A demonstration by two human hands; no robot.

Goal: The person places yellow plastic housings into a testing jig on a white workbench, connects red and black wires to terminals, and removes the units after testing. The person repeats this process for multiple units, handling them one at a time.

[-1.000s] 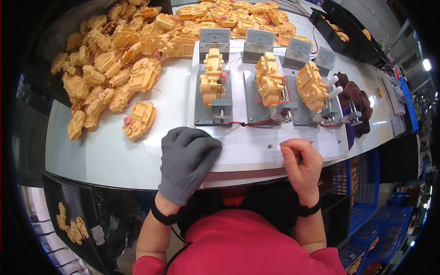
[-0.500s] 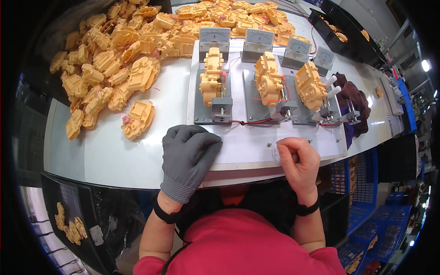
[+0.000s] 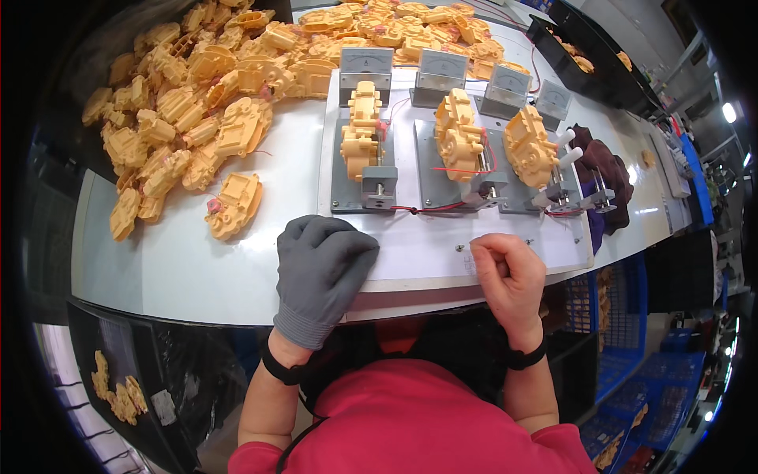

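My left hand (image 3: 322, 268), in a grey glove, rests with curled fingers on the front edge of a white board (image 3: 410, 265). Farther right along that edge lies my bare right hand (image 3: 512, 280), thumb against bent fingers; nothing shows in either hand. Beyond them, three yellow plastic gear housings stand in grey metal test fixtures: a left one (image 3: 362, 134), a middle one (image 3: 458, 138) and a right one (image 3: 529, 150). Thin red wires run by the fixtures. One loose housing (image 3: 235, 207) lies left of my gloved hand, apart from both hands.
A large heap of yellow housings (image 3: 178, 110) covers the table's left and back. Several analog meters (image 3: 365, 67) stand behind the fixtures. Dark cloth (image 3: 608, 178) lies at right, with a black tray (image 3: 592, 59) behind. Blue crates (image 3: 655, 395) and a black bin (image 3: 118, 355) stand below.
The whole view has shifted very slightly. Both hands keep their pose at the board's edge, and the housings stay where they were.
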